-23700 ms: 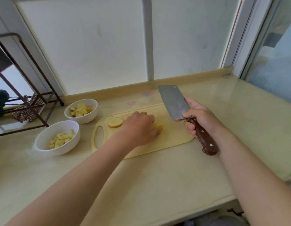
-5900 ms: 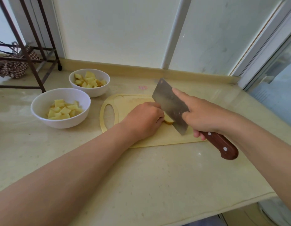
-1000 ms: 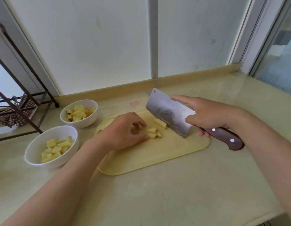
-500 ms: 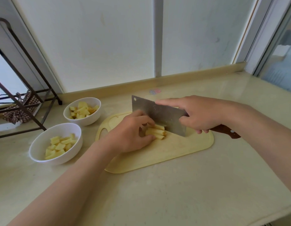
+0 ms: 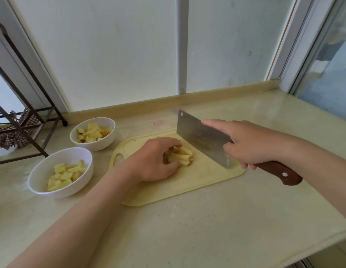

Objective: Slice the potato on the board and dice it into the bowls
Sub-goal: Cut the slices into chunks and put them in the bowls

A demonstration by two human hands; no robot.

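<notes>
the cleaver (image 5: pixel 203 138), gripped in the right hand (image 5: pixel 247 146), has drawn back clear of the potato sticks (image 5: pixel 180 157), which the left hand (image 5: pixel 152 161) holds bunched on the board (image 5: pixel 187 184), so dicing crosswise looks next.

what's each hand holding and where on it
Right hand: steel cleaver with brown wooden handle, gripped where handle meets blade, forefinger along the spine. Left hand: pale yellow potato sticks, held at their left ends.
</notes>
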